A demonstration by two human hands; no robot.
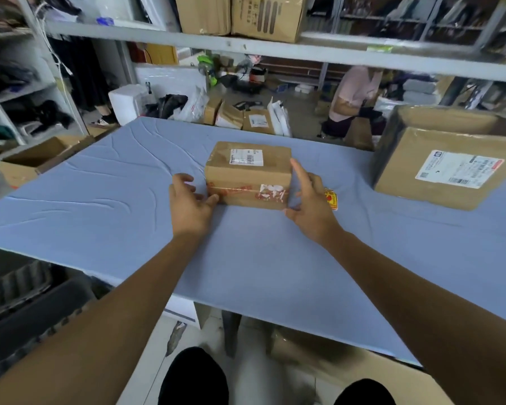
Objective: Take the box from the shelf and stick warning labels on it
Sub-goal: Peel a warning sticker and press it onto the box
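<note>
A small taped cardboard box (247, 173) sits at the middle of the blue tabletop (100, 194), a white shipping label on its top and torn red-and-white tape across its near face. The person's left hand (189, 204) lies loose at the box's 8 o'clock corner, thumb touching the cardboard; the right hand (311, 201) is spread wide at the 4 o'clock corner, forefinger raised along the side, gripping nothing. Just past the right hand, at 3 o'clock, a yellow-and-red roll of what look like warning labels (331, 199) peeks out on the cloth. The box appears set down and ready; the sensible course would be to steady it with the left hand, pick a clean patch clear of the shipping label and ragged tape, and press each sticker flat. A larger carton (441, 165) stands well apart at 2 o'clock, leaving room to work. Another person crouches among parcels beyond the far edge, at 1 o'clock.
</note>
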